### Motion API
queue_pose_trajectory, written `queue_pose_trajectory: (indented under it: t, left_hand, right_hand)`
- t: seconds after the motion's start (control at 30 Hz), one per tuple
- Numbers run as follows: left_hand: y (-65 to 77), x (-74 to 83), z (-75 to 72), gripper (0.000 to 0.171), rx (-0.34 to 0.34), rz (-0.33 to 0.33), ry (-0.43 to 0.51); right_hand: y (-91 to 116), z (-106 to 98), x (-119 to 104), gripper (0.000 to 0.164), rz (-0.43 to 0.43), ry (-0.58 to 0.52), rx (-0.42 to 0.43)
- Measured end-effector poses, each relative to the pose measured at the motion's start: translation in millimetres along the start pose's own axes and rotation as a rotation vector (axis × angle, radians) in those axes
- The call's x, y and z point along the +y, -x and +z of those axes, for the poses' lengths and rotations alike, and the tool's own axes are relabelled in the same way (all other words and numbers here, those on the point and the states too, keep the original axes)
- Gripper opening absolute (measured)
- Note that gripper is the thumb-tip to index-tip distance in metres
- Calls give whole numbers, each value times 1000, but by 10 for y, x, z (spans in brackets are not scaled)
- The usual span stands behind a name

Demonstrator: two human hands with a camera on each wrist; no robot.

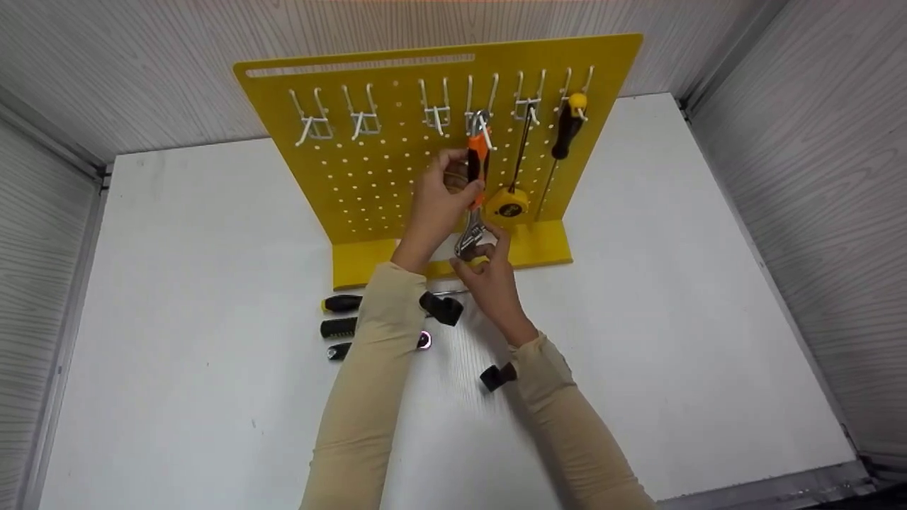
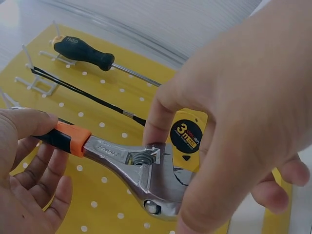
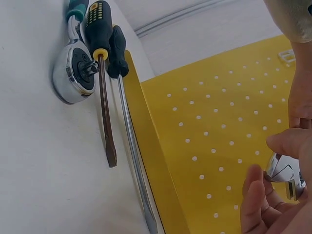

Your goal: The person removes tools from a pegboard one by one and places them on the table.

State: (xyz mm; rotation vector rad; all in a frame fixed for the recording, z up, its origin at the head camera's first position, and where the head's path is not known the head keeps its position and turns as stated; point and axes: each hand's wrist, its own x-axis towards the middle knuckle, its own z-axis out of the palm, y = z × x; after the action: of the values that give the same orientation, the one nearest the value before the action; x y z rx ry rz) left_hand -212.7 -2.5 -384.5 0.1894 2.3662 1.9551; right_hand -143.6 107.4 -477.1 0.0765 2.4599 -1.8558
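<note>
The left hand (image 1: 434, 202) pinches the wrench (image 1: 477, 164) by its orange and black handle; the right hand (image 1: 494, 280) pinches its steel head lower down, so both grips are clamped on the one tool. The ring end lies above the left hand, at the fourth hook (image 1: 487, 132) from the left, and the head points down, between right thumb and fingers. The long axis runs up and down before the board (image 1: 368, 170), leaning a little, and the left hand is the nearer to that hook. A prong crosses the ring end; whether it passes through, I cannot tell. The left wrist view gives the adjusting screw (image 2: 143, 159) and the 3m mark on the tape (image 2: 187, 139), which hangs by a cord from the next hook; a hanging driver (image 1: 568, 131) is beyond it. The right wrist view bares the ratchet (image 3: 70, 80), the dotted driver (image 3: 99, 29) and the slim driver (image 3: 118, 61) on the table (image 1: 212, 283), which the left sleeve (image 1: 382, 340) partly covers in the head view
</note>
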Motion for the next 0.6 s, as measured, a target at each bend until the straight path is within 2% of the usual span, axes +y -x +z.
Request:
queue_pose_trajectory:
  t: [0.33, 0.6]
  left_hand:
    - [53, 12, -8, 37, -4, 34, -40]
    - [122, 16, -12, 36, 2, 85, -98]
  right_hand:
    - [33, 2, -22, 70, 7, -16, 20]
    - [69, -3, 18, 70, -55, -23, 32]
